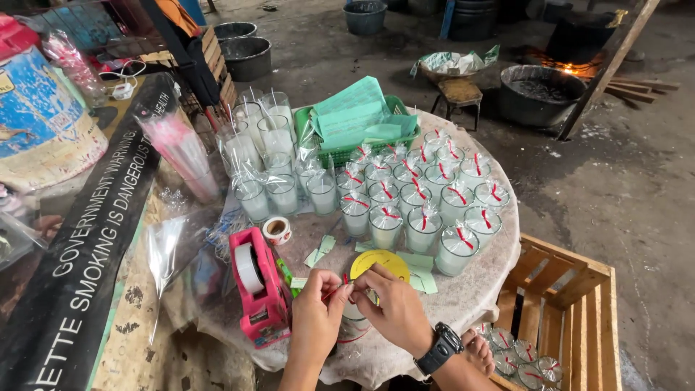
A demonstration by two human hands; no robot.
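Head view: at the bench's point(499, 268) near edge, left hand point(316, 318) and right hand point(396, 311) pinch a red tie point(340, 288) over a wrapped candle glass point(352, 318); twisting it snug looks key.

workshop | wrapped candle glasses point(423, 206) | fire-heated vat point(539, 90) | crate point(572, 304)

Both hands meet at centre, fingertips pinched together. Left hand point(316, 308) curls inward, knuckles up. Right hand point(394, 308) angles across, its wrist banded by a watch.

Soft daylight, sharp, wide-angle edge distortion
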